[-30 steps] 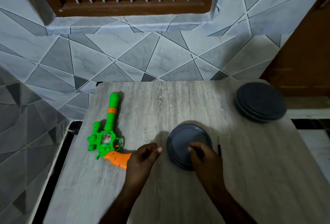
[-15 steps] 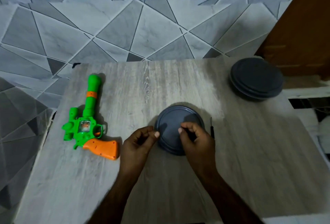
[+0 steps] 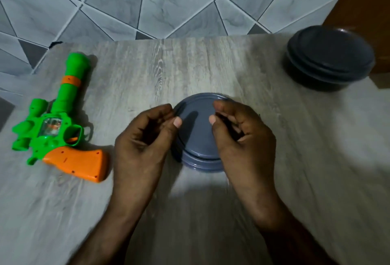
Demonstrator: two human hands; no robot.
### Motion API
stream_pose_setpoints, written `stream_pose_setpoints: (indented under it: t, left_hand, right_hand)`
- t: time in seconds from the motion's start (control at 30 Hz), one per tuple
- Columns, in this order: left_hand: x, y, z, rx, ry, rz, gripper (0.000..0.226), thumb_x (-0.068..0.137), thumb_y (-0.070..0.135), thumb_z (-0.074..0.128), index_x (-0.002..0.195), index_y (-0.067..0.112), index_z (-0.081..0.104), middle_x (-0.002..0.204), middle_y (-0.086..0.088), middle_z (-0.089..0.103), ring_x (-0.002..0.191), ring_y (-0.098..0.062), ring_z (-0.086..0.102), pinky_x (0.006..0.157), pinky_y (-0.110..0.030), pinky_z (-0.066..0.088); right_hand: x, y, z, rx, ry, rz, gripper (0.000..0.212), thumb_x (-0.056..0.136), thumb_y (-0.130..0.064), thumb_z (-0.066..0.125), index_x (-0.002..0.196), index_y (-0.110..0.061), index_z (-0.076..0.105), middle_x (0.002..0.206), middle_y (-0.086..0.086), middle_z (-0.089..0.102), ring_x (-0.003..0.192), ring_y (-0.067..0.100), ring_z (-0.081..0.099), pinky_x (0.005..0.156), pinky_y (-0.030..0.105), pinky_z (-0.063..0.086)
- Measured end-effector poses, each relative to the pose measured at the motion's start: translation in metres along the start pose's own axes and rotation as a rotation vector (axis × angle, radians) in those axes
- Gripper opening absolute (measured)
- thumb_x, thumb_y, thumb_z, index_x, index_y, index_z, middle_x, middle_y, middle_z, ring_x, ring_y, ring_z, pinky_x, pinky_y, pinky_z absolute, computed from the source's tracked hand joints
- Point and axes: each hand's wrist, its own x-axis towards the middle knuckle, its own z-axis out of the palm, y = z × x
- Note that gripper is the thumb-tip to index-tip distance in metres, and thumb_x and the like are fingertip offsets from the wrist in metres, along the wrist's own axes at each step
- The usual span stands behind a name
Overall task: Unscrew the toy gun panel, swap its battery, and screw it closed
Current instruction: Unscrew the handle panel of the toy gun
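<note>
Toy gun [image 3: 57,121] is left untouched near the table's [image 3: 211,64] left edge; 0 of 3 steps are judged done. The container lid [image 3: 196,129] is pinched at its rim by the left hand [image 3: 143,142]. The right hand [image 3: 242,138] is curled; what it holds cannot be told.

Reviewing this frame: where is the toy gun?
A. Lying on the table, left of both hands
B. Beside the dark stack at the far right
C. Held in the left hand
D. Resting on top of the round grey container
A: the toy gun lies flat on the table, to the left of the left hand and the right hand, which are both at the round grey container.
</note>
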Motion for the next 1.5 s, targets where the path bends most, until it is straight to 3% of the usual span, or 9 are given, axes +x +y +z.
stream_pose_setpoints:
  t: [0.3,0.43,0.6,0.73,0.87,1.0,1.13,1.37,1.5]
  left_hand:
    - [-0.004,-0.025,-0.011,0.092,0.0,0.156,0.026,0.085,0.02,0.074,0.111,0.017,0.071,0.105,0.003,0.074,0.1,-0.01,0.069,0.088,-0.029,0.054]
    - [-0.027,-0.035,-0.02,0.076,0.074,0.175,0.025,0.082,0.018,0.077,0.107,0.014,0.072,0.102,-0.002,0.074,0.094,-0.01,0.069,0.089,-0.033,0.054]
    - [-0.053,-0.037,-0.033,0.138,0.137,0.184,0.031,0.075,0.028,0.078,0.104,0.017,0.072,0.098,0.002,0.075,0.09,-0.008,0.069,0.089,-0.033,0.056]
    - [-0.069,-0.035,-0.063,0.18,0.22,0.189,0.024,0.084,0.018,0.075,0.107,0.019,0.071,0.103,0.006,0.073,0.093,-0.005,0.068,0.092,-0.035,0.055]
    - [-0.074,-0.038,-0.091,0.225,0.295,0.146,0.02,0.086,0.02,0.073,0.103,0.03,0.069,0.104,0.01,0.072,0.093,-0.001,0.067,0.094,-0.035,0.054]
    - [-0.078,-0.037,-0.113,0.261,0.361,0.107,0.026,0.086,0.017,0.07,0.112,0.022,0.07,0.109,0.006,0.071,0.097,-0.007,0.065,0.096,-0.029,0.048]
    - [-0.078,-0.038,-0.132,0.233,0.405,0.056,0.03,0.083,0.024,0.069,0.113,0.024,0.071,0.111,0.005,0.071,0.105,-0.014,0.064,0.098,-0.041,0.049]
    - [-0.054,-0.056,-0.155,0.206,0.467,-0.061,0.054,0.066,0.044,0.06,0.114,0.023,0.07,0.109,0.002,0.072,0.104,-0.022,0.066,0.096,-0.046,0.051]
    - [-0.054,-0.043,-0.156,0.227,0.463,-0.097,0.043,0.08,0.035,0.069,0.12,0.019,0.067,0.116,-0.004,0.069,0.108,-0.026,0.063,0.098,-0.043,0.048]
  right_hand:
    - [-0.003,0.012,-0.003,-0.024,-0.09,-0.085,0.029,0.09,-0.025,0.066,0.12,-0.024,0.067,0.097,-0.023,0.064,0.089,-0.014,0.061,0.084,0.003,0.046]
    - [-0.025,0.012,-0.001,0.03,-0.104,-0.17,0.031,0.091,-0.019,0.067,0.121,-0.015,0.065,0.112,-0.007,0.069,0.102,0.002,0.065,0.094,0.017,0.051]
    - [-0.052,0.01,0.012,0.008,-0.231,-0.119,0.033,0.091,-0.016,0.066,0.124,-0.014,0.064,0.118,-0.005,0.069,0.105,0.003,0.064,0.098,0.02,0.049]
    - [-0.08,0.003,0.031,-0.052,-0.319,-0.145,0.033,0.091,-0.02,0.067,0.123,-0.017,0.065,0.117,-0.006,0.069,0.102,0.003,0.064,0.094,0.021,0.049]
    - [-0.099,-0.008,0.054,-0.111,-0.372,-0.184,0.029,0.09,-0.018,0.068,0.119,-0.018,0.066,0.11,-0.008,0.069,0.097,0.002,0.064,0.091,0.021,0.05]
    - [-0.112,-0.017,0.076,-0.134,-0.381,-0.227,0.026,0.085,-0.015,0.07,0.111,-0.017,0.069,0.108,-0.003,0.072,0.095,0.008,0.067,0.092,0.028,0.053]
    - [-0.119,-0.019,0.091,-0.177,-0.392,-0.253,0.028,0.085,-0.017,0.069,0.112,-0.019,0.069,0.109,-0.002,0.072,0.096,0.007,0.067,0.09,0.023,0.052]
    - [-0.119,-0.02,0.101,-0.283,-0.405,-0.266,0.032,0.091,-0.021,0.064,0.123,-0.022,0.064,0.12,-0.003,0.067,0.104,0.007,0.063,0.089,0.02,0.049]
    - [-0.109,-0.021,0.097,-0.306,-0.356,-0.274,0.033,0.091,-0.022,0.064,0.124,-0.02,0.063,0.122,-0.002,0.067,0.107,0.01,0.063,0.093,0.027,0.052]
